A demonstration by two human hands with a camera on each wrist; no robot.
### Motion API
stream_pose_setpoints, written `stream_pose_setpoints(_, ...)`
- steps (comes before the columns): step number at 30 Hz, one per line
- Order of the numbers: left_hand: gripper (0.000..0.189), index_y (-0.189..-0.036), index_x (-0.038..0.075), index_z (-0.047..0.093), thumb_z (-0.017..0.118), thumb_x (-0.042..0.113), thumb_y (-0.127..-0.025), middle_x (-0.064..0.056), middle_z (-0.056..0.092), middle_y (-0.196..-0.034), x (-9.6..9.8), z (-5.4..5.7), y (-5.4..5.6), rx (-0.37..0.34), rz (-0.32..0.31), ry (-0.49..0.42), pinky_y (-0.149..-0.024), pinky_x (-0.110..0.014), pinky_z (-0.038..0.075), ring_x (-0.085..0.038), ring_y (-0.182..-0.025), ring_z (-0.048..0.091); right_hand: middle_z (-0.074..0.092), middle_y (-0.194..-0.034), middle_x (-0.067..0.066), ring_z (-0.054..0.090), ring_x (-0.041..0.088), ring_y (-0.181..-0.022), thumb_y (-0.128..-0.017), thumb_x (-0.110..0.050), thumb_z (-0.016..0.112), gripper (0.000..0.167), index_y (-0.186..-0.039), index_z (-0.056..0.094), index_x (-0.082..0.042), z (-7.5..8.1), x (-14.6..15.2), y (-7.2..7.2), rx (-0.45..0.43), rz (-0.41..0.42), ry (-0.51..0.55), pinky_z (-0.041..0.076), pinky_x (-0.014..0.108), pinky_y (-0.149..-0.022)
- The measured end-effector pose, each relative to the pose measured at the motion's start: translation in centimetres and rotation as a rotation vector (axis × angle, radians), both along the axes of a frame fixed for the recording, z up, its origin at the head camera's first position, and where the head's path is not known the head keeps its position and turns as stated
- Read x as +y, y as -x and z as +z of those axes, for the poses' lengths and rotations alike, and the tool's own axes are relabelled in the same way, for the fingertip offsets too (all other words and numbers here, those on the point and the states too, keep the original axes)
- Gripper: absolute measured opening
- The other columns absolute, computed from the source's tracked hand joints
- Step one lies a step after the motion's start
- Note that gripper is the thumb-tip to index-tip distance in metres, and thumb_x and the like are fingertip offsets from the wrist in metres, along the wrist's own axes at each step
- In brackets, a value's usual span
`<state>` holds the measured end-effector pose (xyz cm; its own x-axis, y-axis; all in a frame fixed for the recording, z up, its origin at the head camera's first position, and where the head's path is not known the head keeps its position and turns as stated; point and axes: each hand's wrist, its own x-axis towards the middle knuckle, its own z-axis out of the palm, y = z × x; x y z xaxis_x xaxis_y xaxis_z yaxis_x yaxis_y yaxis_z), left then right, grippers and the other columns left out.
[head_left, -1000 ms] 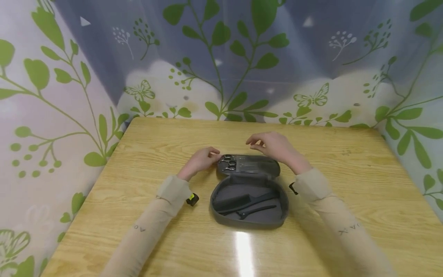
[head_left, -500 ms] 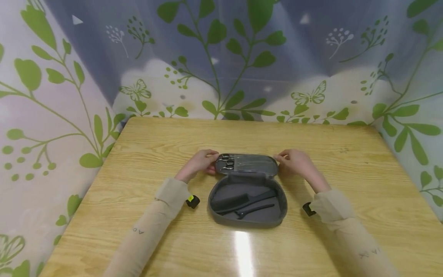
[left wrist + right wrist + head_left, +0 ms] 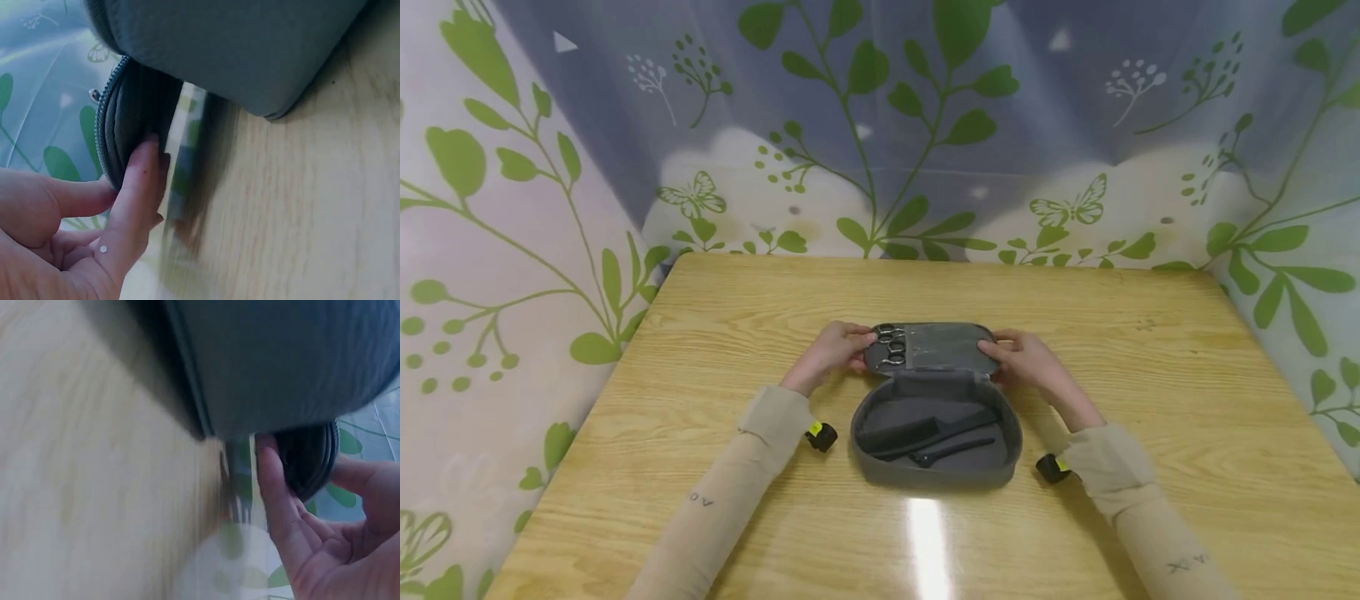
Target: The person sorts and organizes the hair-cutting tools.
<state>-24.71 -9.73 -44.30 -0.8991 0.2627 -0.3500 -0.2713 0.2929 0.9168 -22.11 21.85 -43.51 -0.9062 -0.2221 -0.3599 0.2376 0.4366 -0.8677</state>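
Note:
A dark grey zip case (image 3: 936,479) lies spread out on the wooden table, its lid (image 3: 955,348) folded back away from me. My left hand (image 3: 831,354) pinches the lid's left end, thumb on top and fingers beneath. At the opposite end my right hand (image 3: 1033,364) grips the lid the same way. Silver-handled scissors (image 3: 892,346) sit at the lid's left, beside a clear pocket. Inside the base lie a black comb (image 3: 902,435) and a slim black hair clip (image 3: 955,452). Both wrist views show the zipped lid edge (image 3: 106,125) between thumb and fingers.
The light wooden table (image 3: 745,292) carries the case near its middle. Behind and at both sides hangs a curtain (image 3: 820,200) with green leaves. A bright light reflection lies on the table in front of the case.
My right hand came from above the lid to its right end and took hold. The lid has since risen slightly and the base has tilted a little. The left hand stays on its end.

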Motion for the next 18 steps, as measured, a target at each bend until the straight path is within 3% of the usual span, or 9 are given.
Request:
stream_pose_setpoints(6, 0.046, -0.143, -0.011, 0.048, 0.058, 0.011, -0.104, -0.027, 0.069, -0.114, 0.1, 0.3, 0.2, 0.080, 0.044, -0.034, -0.071, -0.026, 0.060, -0.008, -0.068, 0.065, 0.051, -0.140, 0.036, 0.067, 0.006, -0.068, -0.103, -0.035, 0.060, 0.073, -0.154, 0.029, 0.008, 0.2, -0.4, 0.4, 0.068, -0.094, 0.100, 0.057, 0.026, -0.063)
stream_pose_setpoints(10, 0.046, -0.143, -0.007, 0.051, 0.061, 0.013, -0.103, -0.029, 0.068, -0.118, 0.1, 0.5, 0.3, 0.154, 0.045, -0.019, -0.082, -0.037, 0.060, -0.013, -0.079, 0.069, 0.067, -0.121, 0.026, 0.068, 0.005, -0.068, -0.102, -0.026, 0.063, 0.065, -0.150, 0.037, 0.010, 0.4, -0.4, 0.4, 0.137, -0.114, 0.148, 0.059, 0.029, -0.064)
stream_pose_setpoints(14, 0.044, -0.139, -0.009, 0.054, 0.063, 0.012, -0.102, -0.029, 0.069, -0.117, 0.2, 0.8, 0.5, 0.298, 0.045, 0.029, -0.084, -0.041, 0.060, -0.028, -0.091, 0.073, 0.073, -0.104, 0.009, 0.069, 0.004, -0.070, -0.101, -0.021, 0.065, 0.063, -0.149, 0.037, 0.008, 0.8, -0.3, 0.4, 0.200, -0.125, 0.179, 0.058, 0.028, -0.066)
stream_pose_setpoints(18, 0.038, -0.132, -0.013, 0.058, 0.064, 0.010, -0.101, -0.030, 0.069, -0.117, 0.2, 1.3, 0.6, 0.450, 0.052, 0.060, -0.079, -0.037, 0.061, -0.038, -0.101, 0.072, 0.069, -0.117, 0.019, 0.069, 0.003, -0.076, -0.101, -0.022, 0.066, 0.062, -0.149, 0.036, 0.003, 1.3, -0.5, 0.2, 0.270, -0.134, 0.171, 0.058, 0.027, -0.067)
